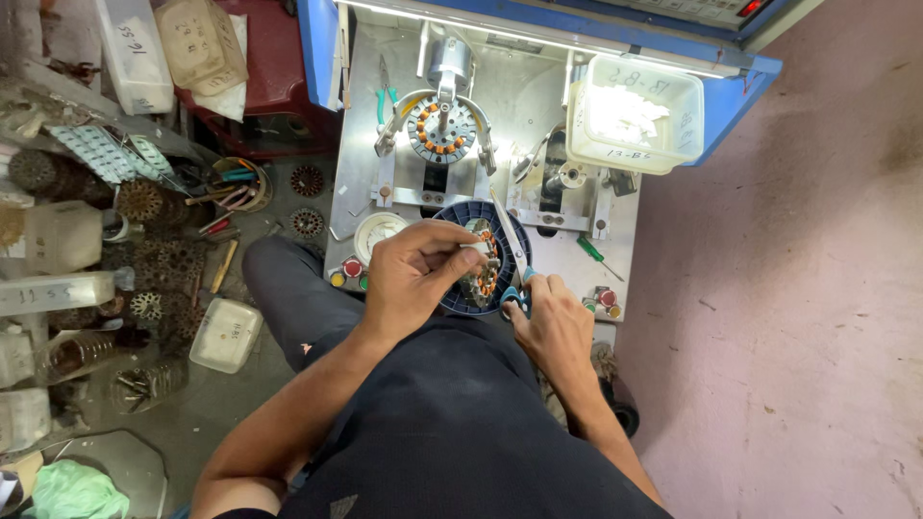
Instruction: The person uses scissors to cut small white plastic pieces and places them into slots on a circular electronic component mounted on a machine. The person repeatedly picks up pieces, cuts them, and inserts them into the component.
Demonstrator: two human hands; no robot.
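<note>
Copper-wound stator [484, 269] sits in blue round tray [452, 288], near edge of machine table [370, 144]. Left hand [409, 274] pinched on its rim; right hand [553, 322] closed on scissors [512, 259]. Likely heavy, stiff; windings fragile, so grip the steel core.

- The left hand [411, 277] is covering part of the stator [484, 269] in the blue tray [452, 223].
- The scissors [511, 252] handles are hiding in the right hand [555, 327].
- The top edge is cutting off the machine [538, 29].
</note>
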